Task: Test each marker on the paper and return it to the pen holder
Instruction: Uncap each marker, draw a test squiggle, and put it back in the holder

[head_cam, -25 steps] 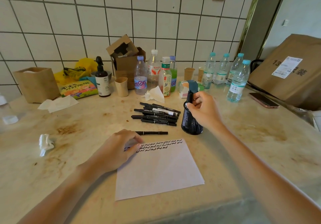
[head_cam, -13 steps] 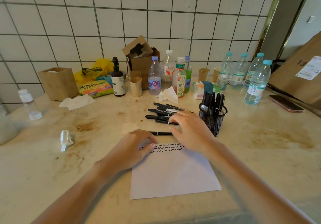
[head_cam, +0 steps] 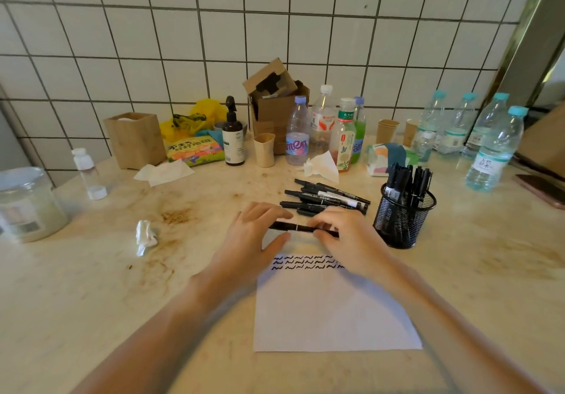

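Note:
A black marker (head_cam: 301, 227) lies level just beyond the top edge of the white paper (head_cam: 330, 311), held at both ends. My left hand (head_cam: 255, 234) pinches its left end and my right hand (head_cam: 345, 234) grips its right end. Rows of black squiggles (head_cam: 305, 263) run along the paper's top edge. A pile of several black markers (head_cam: 327, 198) lies behind my hands. The black mesh pen holder (head_cam: 403, 219) stands upright to the right, with several markers in it.
Bottles (head_cam: 324, 131), paper cups (head_cam: 264, 153), a cardboard box (head_cam: 275, 103) and a pump bottle (head_cam: 233, 137) line the tiled wall. Water bottles (head_cam: 492, 152) and a phone (head_cam: 541, 187) sit at the right. A crumpled tissue (head_cam: 145, 236) and a jar (head_cam: 27, 204) are at the left.
My right hand left the pen holder and came over to the single marker above the paper. My left hand lifted off the paper and took the marker's other end. The camera panned left.

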